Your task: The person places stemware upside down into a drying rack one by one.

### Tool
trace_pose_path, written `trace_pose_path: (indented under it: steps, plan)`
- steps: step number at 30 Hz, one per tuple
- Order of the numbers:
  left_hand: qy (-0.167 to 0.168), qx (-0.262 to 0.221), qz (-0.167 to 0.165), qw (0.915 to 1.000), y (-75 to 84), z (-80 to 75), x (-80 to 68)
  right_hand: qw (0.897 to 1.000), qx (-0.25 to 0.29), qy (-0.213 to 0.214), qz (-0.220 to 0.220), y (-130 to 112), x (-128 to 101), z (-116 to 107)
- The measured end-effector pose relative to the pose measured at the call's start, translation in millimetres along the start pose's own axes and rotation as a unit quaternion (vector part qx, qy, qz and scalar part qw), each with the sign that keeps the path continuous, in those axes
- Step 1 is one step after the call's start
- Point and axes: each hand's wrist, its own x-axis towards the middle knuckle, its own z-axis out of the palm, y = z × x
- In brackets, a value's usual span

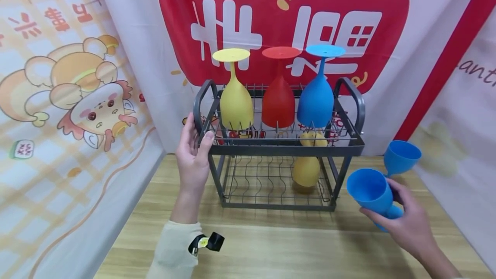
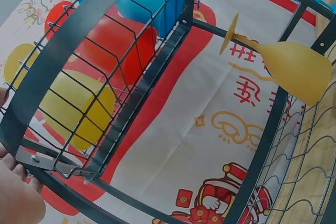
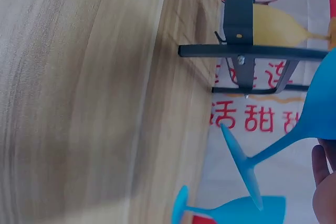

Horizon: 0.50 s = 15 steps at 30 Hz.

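Note:
My left hand (image 1: 192, 154) grips the left end of the upper tier of a dark two-tier dish rack (image 1: 286, 150), thumb in front and fingers beyond the frame. To the right of the rack, my right hand (image 1: 410, 223) holds a blue goblet (image 1: 370, 190) by its bowl, tilted with its mouth toward the head camera. In the right wrist view its stem and foot (image 3: 244, 169) hang free above the table. On the upper tier stand three upside-down goblets: yellow (image 1: 236, 102), red (image 1: 278, 102) and blue (image 1: 315, 102). Another yellow goblet (image 1: 306, 171) sits upside down at the lower tier's right end.
A second blue goblet (image 1: 401, 158) stands upright on the wooden table (image 1: 248, 244), behind my right hand. Printed cloth (image 1: 283, 20) hangs behind the rack and on both sides. The rack's raised handles (image 1: 354, 102) rise at each end of its upper tier.

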Motion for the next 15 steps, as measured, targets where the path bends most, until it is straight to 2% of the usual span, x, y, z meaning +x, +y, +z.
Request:
trace_pose_path:
  steps: [3, 8, 11, 15]
  plan:
    - [0.001, -0.003, -0.006, 1.0000, 0.3, -0.3, -1.2, 0.999, -0.020, 0.011, -0.049, -10, -2, 2]
    - [0.030, 0.010, -0.001, 0.9995, -4.1, -4.2, -9.9, 0.991, -0.032, 0.020, -0.130, -28, -4, 9]
    - [0.059, 0.012, 0.005, 0.9981, -13.6, -7.1, -22.6, 0.984, -0.043, 0.023, -0.171, -39, -5, 12]
    - [0.119, 0.005, 0.004, 0.9929, -33.7, -3.1, -49.2, 0.976, -0.067, 0.024, -0.204, -52, -7, 12]
